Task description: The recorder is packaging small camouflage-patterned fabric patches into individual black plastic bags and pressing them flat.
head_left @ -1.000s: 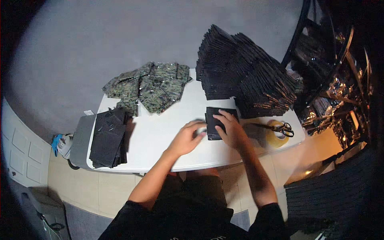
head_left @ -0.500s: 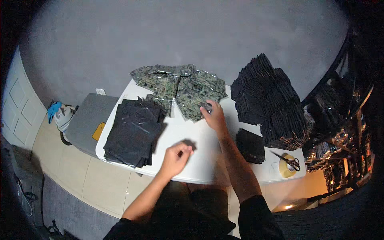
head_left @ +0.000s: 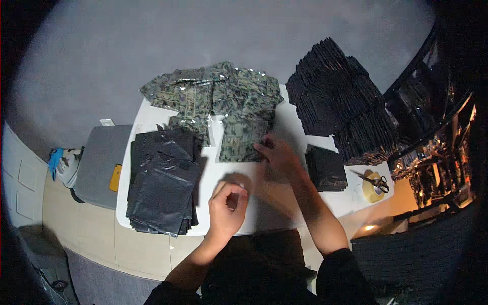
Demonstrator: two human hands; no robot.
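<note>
My right hand (head_left: 282, 156) pinches the right edge of a camouflage garment in a clear plastic bag (head_left: 240, 140), which lies at the front of a pile of similar bagged garments (head_left: 190, 91). Nearer to me, my left hand (head_left: 227, 209) hovers over the white table (head_left: 264, 213). Its thumb and fingers are curled together; whatever they may hold is too small to make out. Left of it lies a stack of black plastic bags (head_left: 165, 188).
Tall stacks of folded black packages (head_left: 338, 101) fill the table's right side, with a smaller black stack (head_left: 325, 169) in front. Scissors (head_left: 378, 183) rest on a roll of tape (head_left: 372, 190) near the right corner. A grey box-like surface (head_left: 104, 157) stands beyond the left edge.
The view has shifted. My right hand has come nearer to me, and the front bagged garment has turned so its near edge lies straighter. My left hand stays curled over the table.
</note>
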